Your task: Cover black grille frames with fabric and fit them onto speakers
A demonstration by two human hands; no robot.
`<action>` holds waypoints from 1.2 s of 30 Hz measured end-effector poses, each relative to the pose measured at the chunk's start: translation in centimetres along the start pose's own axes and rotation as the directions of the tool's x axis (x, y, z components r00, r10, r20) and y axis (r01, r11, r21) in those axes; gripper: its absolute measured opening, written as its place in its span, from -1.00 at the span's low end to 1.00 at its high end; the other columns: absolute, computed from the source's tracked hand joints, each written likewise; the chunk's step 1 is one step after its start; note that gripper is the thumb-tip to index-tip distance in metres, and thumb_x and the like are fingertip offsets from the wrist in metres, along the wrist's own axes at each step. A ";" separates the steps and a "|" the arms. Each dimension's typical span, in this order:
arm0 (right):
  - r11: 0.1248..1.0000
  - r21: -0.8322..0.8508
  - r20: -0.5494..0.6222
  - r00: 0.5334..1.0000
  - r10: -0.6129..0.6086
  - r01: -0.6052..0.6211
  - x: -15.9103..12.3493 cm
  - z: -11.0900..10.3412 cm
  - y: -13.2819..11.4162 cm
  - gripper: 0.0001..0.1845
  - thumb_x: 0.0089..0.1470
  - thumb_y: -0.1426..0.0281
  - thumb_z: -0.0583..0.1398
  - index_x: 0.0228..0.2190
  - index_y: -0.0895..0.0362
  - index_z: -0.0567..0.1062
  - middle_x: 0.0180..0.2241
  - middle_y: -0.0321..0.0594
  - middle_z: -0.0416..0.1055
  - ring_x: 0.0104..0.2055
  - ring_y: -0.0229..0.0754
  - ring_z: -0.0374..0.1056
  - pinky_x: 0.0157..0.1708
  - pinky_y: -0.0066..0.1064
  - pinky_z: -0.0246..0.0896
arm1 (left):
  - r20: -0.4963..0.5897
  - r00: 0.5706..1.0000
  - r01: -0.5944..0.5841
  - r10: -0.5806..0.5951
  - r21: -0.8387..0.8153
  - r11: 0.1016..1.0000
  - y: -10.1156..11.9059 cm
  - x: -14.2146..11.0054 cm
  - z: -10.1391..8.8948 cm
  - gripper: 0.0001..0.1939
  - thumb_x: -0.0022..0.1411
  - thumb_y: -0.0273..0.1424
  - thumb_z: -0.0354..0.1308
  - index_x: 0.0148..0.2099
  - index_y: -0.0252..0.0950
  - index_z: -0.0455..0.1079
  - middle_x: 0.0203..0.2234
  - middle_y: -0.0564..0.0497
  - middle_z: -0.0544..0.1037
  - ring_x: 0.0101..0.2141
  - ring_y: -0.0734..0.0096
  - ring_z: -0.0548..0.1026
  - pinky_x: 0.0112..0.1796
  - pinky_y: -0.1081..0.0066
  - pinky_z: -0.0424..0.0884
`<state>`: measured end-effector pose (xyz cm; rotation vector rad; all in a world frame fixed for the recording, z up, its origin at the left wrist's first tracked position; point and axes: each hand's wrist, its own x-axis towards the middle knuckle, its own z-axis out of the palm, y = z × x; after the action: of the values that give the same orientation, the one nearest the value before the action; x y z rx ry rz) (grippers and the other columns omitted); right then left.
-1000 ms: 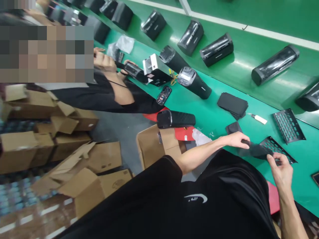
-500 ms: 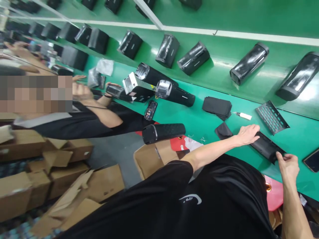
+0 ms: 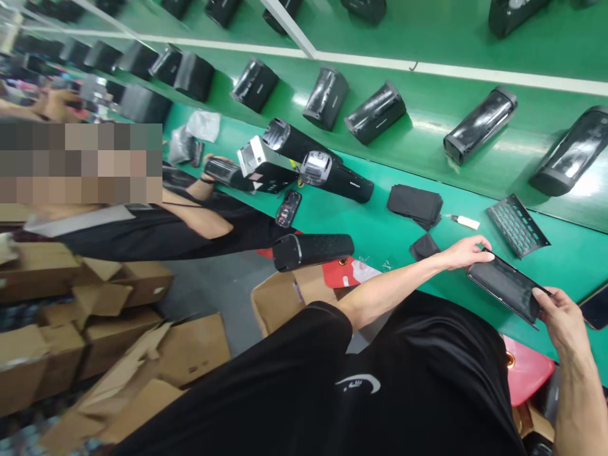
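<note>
Both my hands hold a long black grille panel [image 3: 506,286] covered with black fabric, lifted a little above the green bench [image 3: 380,221]. My left hand [image 3: 463,252] pinches its left end. My right hand [image 3: 560,320] grips its right end. A bare black perforated grille [image 3: 517,225] lies on the bench just beyond. A stack of black fabric pieces [image 3: 415,206] and one loose piece [image 3: 424,246] lie left of my left hand. A small white tag [image 3: 465,221] lies between them.
Several black cylindrical speakers [image 3: 479,123] lie in a row on the green conveyor behind. One speaker [image 3: 313,250] rests at the bench edge above a red stool. A co-worker's hands [image 3: 209,174] work at the left. Cardboard boxes [image 3: 95,304] crowd the floor.
The covered panel has been lifted off the bench and tilted up between my hands. A second earlier my hands were spreading black fabric over the grille.
</note>
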<state>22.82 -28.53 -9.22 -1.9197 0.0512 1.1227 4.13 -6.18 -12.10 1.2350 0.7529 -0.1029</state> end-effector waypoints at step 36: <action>0.971 0.177 0.031 0.986 -0.165 0.157 -5.0 3.5 -1.8 -0.46 -0.22 0.14 0.54 -0.24 0.07 0.52 -0.48 -0.43 0.31 -0.49 -0.31 0.22 -0.47 -0.47 0.17 | -0.231 0.964 -0.039 0.130 0.359 0.933 2.8 -4.3 -0.6 -0.53 0.11 0.04 0.39 -0.18 -0.22 0.45 -0.27 0.08 0.59 -0.21 0.29 0.52 -0.22 0.39 0.32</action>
<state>18.29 -26.85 -5.16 -1.7103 -0.0306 1.0177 1.91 -6.03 -7.47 1.6431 0.9261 -0.0082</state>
